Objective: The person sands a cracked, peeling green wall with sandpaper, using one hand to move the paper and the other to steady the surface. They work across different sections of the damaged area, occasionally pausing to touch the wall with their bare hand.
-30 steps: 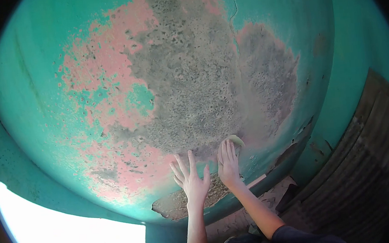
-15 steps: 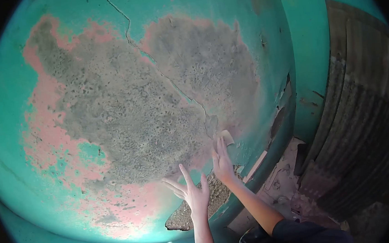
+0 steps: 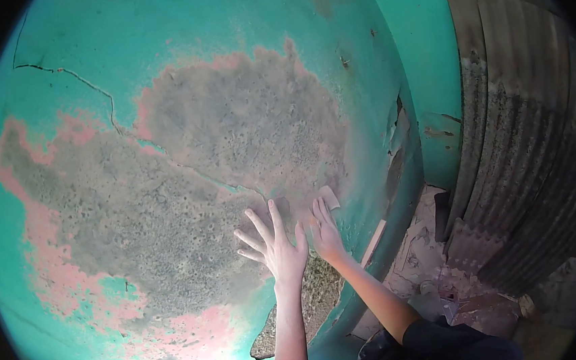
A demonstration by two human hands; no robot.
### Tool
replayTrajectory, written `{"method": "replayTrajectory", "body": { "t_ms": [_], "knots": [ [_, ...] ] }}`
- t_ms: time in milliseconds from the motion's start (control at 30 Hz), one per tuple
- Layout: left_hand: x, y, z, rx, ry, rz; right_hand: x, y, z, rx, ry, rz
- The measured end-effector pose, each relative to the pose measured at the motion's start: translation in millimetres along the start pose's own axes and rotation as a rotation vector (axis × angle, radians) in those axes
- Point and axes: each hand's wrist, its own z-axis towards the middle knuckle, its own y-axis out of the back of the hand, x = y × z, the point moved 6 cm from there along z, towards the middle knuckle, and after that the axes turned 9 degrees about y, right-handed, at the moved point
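A turquoise wall [image 3: 221, 16] fills most of the view, its paint worn off in a large grey, pitted patch [image 3: 161, 203] with pink edges. My left hand [image 3: 281, 253] lies against the lower part of that patch, fingers spread and nothing held. Just to its right, my right hand [image 3: 328, 238] presses a small pale piece of sandpaper [image 3: 330, 197] flat to the wall; one corner sticks out beyond the fingertips. Pale dust coats both hands. A crack [image 3: 192, 168] runs diagonally across the patch and ends near my left fingertips.
Below my hands, broken plaster exposes rough masonry [image 3: 320, 289]. Corrugated metal sheets [image 3: 519, 114] lean at the right, with rubble [image 3: 413, 265] on the floor beside them. Chipped paint [image 3: 394, 151] marks the wall's right edge.
My left hand has moved up onto the wall, its fingers spread wider. My right hand keeps the sandpaper on the wall. The view has shifted, moving the patch left and downward.
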Motion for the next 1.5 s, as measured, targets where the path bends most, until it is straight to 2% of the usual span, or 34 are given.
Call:
{"method": "replayTrajectory", "body": {
  "t_ms": [67, 200, 267, 333, 433, 500, 600, 667, 733, 800, 867, 900, 1000, 1133, 1267, 1333, 1433, 1500],
  "knots": [
    [4.5, -17.0, 4.4, 0.009, 0.042, 0.032, -4.4, 26.3, 34.2, -0.122, -0.041, 0.118],
    [2.6, -34.5, 14.5, 0.025, 0.08, 0.049, -12.6, 38.0, 53.3, -0.151, -0.036, 0.107],
    [1.3, -40.3, 18.0, 0.134, 0.181, 0.073, -15.2, 22.5, 30.8, -0.133, -0.034, 0.046],
    [1.4, -42.2, 20.3, 0.143, 0.193, 0.082, -14.9, 8.2, -3.4, -0.078, -0.024, 0.031],
    [4.2, -51.1, 20.5, 0.158, 0.222, 0.132, -25.5, 15.4, -6.1, 0.011, -0.015, -0.001],
    [2.8, -51.6, 21.6, 0.119, 0.244, 0.143, -29.4, 29.4, 13.8, 0.034, -0.018, -0.028],
    [3.5, -53.3, 21.4, 0.113, 0.25, 0.177, -37.8, 58.4, 67.3, -0.066, -0.061, 0.013],
    [6.6, -58.2, 20.4, 0.078, 0.238, 0.192, -35.6, 72.6, 87.6, -0.127, -0.003, 0.008],
    [6.1, -56.2, 19.2, 0.038, 0.225, 0.204, -21.1, 69.6, 80.7, -0.086, -0.035, 0.042],
    [6.3, -54.3, 21.0, 0.122, 0.26, 0.165, -12.8, 58.5, 61.5, -0.056, -0.059, 0.078],
    [4.3, -51.3, 21.7, 0.125, 0.265, 0.164, 1.4, 35.7, 34.5, 0.148, 0.04, 0.04],
    [4.0, -50.8, 21.3, 0.135, 0.272, 0.166, -1.7, 34.8, 38.2, 0.149, 0.041, 0.04],
    [4.0, -49.7, 20.8, 0.181, 0.291, 0.153, -6.6, 54.4, 81.4, 0.047, 0.014, -0.058],
    [3.9, -50.7, 20.3, 0.181, 0.301, 0.136, -3.2, 78.1, 124.2, -0.079, 0.014, 0.034],
    [13.8, -67.7, 17.3, 0.14, 0.296, 0.043, 16.2, 32.5, 59.1, 0.077, 0.063, 0.108],
    [12.5, -69.7, 14.3, -0.16, 0.135, 0.258, 16.7, 22.9, 43.7, 0.124, 0.06, 0.101],
    [14.2, -70.9, 14.4, -0.151, 0.13, 0.213, 10.2, 44.8, 78.9, 0.021, -0.033, 0.203],
    [13.8, -69.1, 13.1, -0.137, 0.143, 0.212, -3.7, 51.0, 91.5, 0.029, -0.05, 0.233]
  ]
}}
